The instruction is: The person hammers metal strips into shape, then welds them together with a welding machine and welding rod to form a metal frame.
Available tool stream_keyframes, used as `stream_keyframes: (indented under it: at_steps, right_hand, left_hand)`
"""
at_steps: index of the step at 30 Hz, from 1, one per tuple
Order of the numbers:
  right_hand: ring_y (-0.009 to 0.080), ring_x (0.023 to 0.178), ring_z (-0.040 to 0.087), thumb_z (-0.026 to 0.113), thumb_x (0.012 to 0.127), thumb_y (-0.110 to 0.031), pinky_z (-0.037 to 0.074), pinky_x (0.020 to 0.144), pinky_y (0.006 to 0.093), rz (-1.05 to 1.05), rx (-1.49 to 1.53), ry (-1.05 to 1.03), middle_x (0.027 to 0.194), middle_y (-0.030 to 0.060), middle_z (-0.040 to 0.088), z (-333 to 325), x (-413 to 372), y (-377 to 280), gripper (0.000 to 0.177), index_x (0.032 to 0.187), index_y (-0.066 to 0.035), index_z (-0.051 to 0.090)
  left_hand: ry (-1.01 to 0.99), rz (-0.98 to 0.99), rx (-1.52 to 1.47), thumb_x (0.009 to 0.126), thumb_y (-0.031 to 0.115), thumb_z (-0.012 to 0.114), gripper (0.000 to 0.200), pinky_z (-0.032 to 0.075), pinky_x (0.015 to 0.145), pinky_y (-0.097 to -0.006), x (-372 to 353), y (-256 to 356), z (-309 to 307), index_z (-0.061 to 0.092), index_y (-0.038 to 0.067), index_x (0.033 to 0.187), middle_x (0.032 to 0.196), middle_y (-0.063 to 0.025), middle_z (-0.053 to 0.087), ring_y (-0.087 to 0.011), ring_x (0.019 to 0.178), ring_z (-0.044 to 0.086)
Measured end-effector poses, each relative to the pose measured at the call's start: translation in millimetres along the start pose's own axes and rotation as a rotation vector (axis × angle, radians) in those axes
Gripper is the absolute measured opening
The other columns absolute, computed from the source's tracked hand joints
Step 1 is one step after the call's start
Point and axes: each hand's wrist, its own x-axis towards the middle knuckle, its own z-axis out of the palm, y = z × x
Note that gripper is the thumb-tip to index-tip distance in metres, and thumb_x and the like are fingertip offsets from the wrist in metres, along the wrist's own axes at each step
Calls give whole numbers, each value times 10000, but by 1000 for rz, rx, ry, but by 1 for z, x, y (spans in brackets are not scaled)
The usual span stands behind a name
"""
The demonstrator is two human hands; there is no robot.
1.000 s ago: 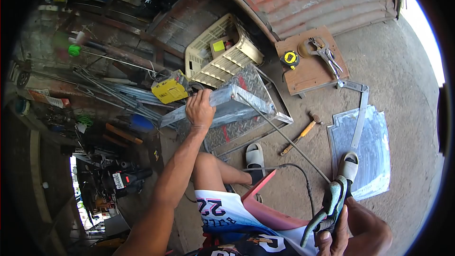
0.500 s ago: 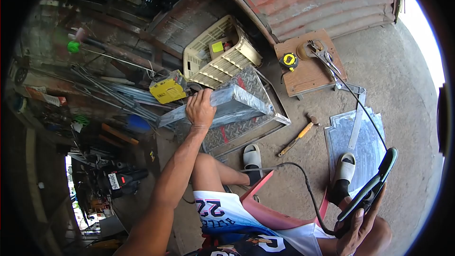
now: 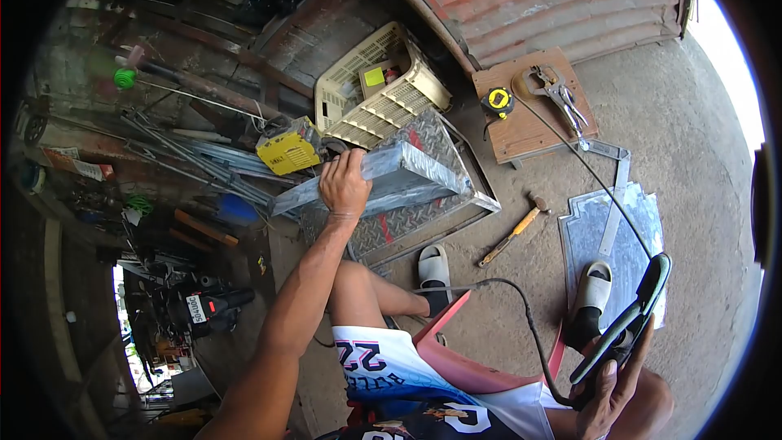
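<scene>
My left hand (image 3: 345, 184) is closed over the top edge of a grey metal frame (image 3: 423, 173), its fingers wrapped round the bar. The frame stands on a checkered steel plate (image 3: 399, 224) with red marks. At the lower right my right hand (image 3: 609, 398) grips a green and black welding electrode holder (image 3: 623, 322). A long thin electrode (image 3: 603, 185) sticks out of its jaws, slanting up and left over the floor toward a small wooden table. From the holder's lower end a black cable (image 3: 528, 322) loops across my lap.
On the small wooden table (image 3: 509, 140) lie a yellow tape measure (image 3: 497, 102) and locking pliers (image 3: 555, 94). A hammer (image 3: 515, 232) lies on the concrete. Under my foot is a metal sheet (image 3: 643, 236) with a square (image 3: 617, 204) on it. A cream crate (image 3: 383, 81) and a yellow machine (image 3: 287, 148) stand behind the frame.
My right hand has tilted the electrode holder slightly, moving its jaws and the electrode left. The locking pliers now show more fully. My left hand stays in place on the frame.
</scene>
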Motion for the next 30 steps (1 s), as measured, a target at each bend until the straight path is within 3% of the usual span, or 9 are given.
stream_keyframes:
  at_steps: [1, 4, 5, 7, 13, 15, 19, 22, 30]
  right_hand:
    - [233, 1097, 590, 526, 1040, -263, 507, 868, 306, 1, 0, -1, 1450, 188, 469, 0, -1, 1, 711, 1577, 23, 159]
    - [300, 1321, 474, 559, 1027, -329, 458, 1023, 367, 23, 12, -108, 1506, 201, 408, 0, -8, 4, 767, 1567, 49, 166]
    - [255, 1149, 573, 566, 1025, -336, 506, 901, 328, 22, 91, -150, 1402, 171, 503, 3, -10, 4, 769, 1570, 36, 170]
    - [171, 907, 582, 571, 1025, -332, 497, 739, 274, 81, 80, -211, 1237, 114, 577, -3, -19, 22, 763, 1574, 18, 173]
    - [245, 1046, 601, 564, 1014, -255, 490, 852, 322, -95, -167, -376, 1286, 184, 580, -5, -22, 19, 719, 1566, 23, 199]
    - [270, 1092, 607, 562, 1010, -230, 488, 890, 338, -113, -190, -390, 1303, 207, 581, -5, -22, 18, 705, 1563, 25, 207]
    - [320, 1185, 620, 558, 1002, -179, 484, 965, 370, -135, -209, -402, 1336, 253, 583, -6, -23, 15, 680, 1558, 29, 225]
    - [301, 1287, 546, 554, 1007, -191, 423, 1046, 357, -83, -248, -437, 1434, 247, 515, -13, -26, 14, 685, 1562, 24, 217]
    - [301, 1215, 598, 547, 1005, -161, 463, 993, 359, -104, -246, -431, 1399, 243, 546, -14, -27, 15, 670, 1567, 6, 223]
  left_hand:
    - [-1, -1, 1, 565, 25, 799, 496, 456, 756, -428, 0, 0, -1, 595, 108, 1009, 917, -85, 628, -331, 872, 621]
    - [-14, -7, -3, 570, 21, 794, 488, 454, 754, -429, 0, 1, -1, 593, 108, 1006, 918, -85, 628, -330, 873, 622]
    - [-9, -2, -5, 572, 18, 791, 484, 453, 753, -430, 0, 0, -1, 592, 108, 1005, 917, -86, 627, -330, 872, 622]
    - [-5, 2, -4, 575, 16, 788, 480, 452, 752, -431, 0, 0, -1, 592, 109, 1003, 916, -87, 627, -330, 872, 622]
    - [5, 2, -14, 603, 12, 765, 446, 453, 743, -434, -1, -1, 1, 591, 111, 1001, 905, -88, 626, -334, 865, 622]
    - [2, 15, 32, 586, 59, 831, 467, 458, 750, -428, -1, -2, 2, 594, 115, 985, 900, -66, 625, -306, 864, 619]
    - [8, 19, 29, 580, 56, 830, 475, 458, 749, -425, 0, -1, 2, 597, 117, 988, 901, -64, 627, -302, 861, 621]
    - [-5, 11, 25, 575, 51, 829, 480, 458, 748, -424, 0, 0, 0, 598, 117, 990, 900, -64, 628, -302, 857, 621]
    - [-15, -10, -2, 590, 21, 785, 461, 456, 754, -436, 0, 1, -1, 591, 101, 1000, 920, -100, 632, -343, 883, 622]
